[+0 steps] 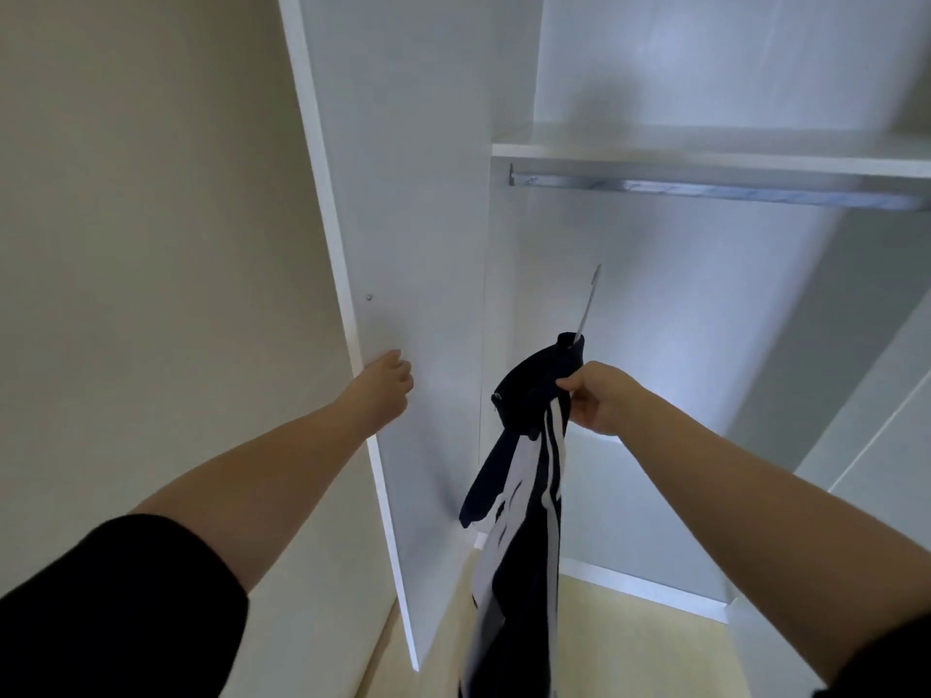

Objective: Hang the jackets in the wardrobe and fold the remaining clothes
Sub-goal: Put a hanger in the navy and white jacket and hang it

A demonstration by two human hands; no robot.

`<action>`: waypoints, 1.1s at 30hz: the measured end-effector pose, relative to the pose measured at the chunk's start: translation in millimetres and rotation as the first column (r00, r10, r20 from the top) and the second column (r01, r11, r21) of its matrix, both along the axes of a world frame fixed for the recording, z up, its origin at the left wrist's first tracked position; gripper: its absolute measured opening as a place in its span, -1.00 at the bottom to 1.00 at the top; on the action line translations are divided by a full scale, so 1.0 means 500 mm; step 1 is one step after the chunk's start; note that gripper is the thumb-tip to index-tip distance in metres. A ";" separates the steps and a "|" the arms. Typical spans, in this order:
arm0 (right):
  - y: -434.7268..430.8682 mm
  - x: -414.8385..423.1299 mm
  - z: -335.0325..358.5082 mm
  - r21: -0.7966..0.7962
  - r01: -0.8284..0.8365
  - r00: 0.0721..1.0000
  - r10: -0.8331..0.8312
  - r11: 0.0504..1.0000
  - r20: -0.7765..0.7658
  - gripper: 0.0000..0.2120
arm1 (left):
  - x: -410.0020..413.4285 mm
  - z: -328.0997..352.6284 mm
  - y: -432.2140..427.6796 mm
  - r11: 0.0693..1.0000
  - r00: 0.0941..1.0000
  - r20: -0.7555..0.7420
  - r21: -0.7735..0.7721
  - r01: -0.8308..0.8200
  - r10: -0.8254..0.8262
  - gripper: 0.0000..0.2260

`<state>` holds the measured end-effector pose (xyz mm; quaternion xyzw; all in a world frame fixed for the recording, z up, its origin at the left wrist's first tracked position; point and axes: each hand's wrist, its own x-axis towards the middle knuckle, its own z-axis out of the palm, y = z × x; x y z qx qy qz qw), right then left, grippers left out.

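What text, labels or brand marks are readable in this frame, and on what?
None readable.
On the dark navy jacket with white stripes: no legible logo or label; a small mark near the collar is too blurred to read.
On the white wardrobe door and the grey metal hanging rail: no print.

You've got a plain beige wall [151,193] filling your whole left side, and a pale yellowish floor [629,657] showing down low near the bottom.

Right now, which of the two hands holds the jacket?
The right hand: its grip pinches the navy white-striped jacket near the collar; the left hand holds the edge of the white wardrobe door.
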<state>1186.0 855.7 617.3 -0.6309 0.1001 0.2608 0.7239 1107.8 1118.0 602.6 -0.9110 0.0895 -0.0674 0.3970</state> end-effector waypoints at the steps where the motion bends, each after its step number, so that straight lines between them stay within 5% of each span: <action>1: 0.015 0.001 -0.003 0.014 0.007 1.000 -0.007 1.000 -0.003 -0.73 | 0.005 -0.005 0.002 0.994 0.996 -0.084 -0.100 -0.049 0.041 -0.85; 2: 0.028 -0.001 -0.001 0.034 0.026 1.000 -0.026 0.999 -0.013 -0.71 | 0.010 -0.003 -0.010 0.994 0.989 -0.144 -0.089 -0.059 0.046 -0.81; 4: 0.049 0.007 -0.004 0.034 0.061 0.998 -0.061 0.998 0.004 -0.69 | 0.036 0.009 -0.043 0.918 0.936 -0.334 -0.328 -0.225 0.110 -0.72; 7: 0.066 0.025 -0.002 0.025 0.124 0.992 -0.125 0.992 0.035 -0.71 | 0.080 0.054 -0.115 0.536 0.842 -0.535 -0.731 -0.422 -0.067 -0.62; 9: 0.065 0.041 0.003 0.028 0.170 0.984 -0.171 0.985 0.042 -0.75 | 0.103 0.078 -0.143 0.340 0.761 -0.622 -0.767 -0.544 -0.183 -0.55; 11: 0.058 0.062 0.008 0.042 0.212 0.976 -0.213 0.976 0.041 -0.80 | 0.121 0.078 -0.163 0.251 0.733 -0.639 -0.768 -0.589 -0.235 -0.55; 16: 0.026 0.134 0.006 0.067 0.220 0.973 -0.224 0.973 0.049 -0.87 | 0.203 0.050 -0.219 0.187 0.850 -0.491 -0.868 -0.460 -0.192 -0.84; 22: -0.032 0.292 0.001 0.012 0.156 0.985 -0.156 0.988 0.076 -0.90 | 0.354 0.012 -0.277 0.370 0.941 -0.310 -0.897 -0.243 -0.134 -0.74; 27: -0.073 0.445 0.025 -0.160 0.034 0.974 0.003 0.986 0.225 -0.85 | 0.519 -0.012 -0.303 0.290 0.992 -0.123 -0.950 -0.115 -0.009 -0.66; 33: -0.104 0.613 0.021 -0.223 0.074 0.970 -0.018 0.972 0.243 -0.86 | 0.672 -0.018 -0.278 0.142 0.987 -0.054 -0.987 -0.076 0.150 -0.64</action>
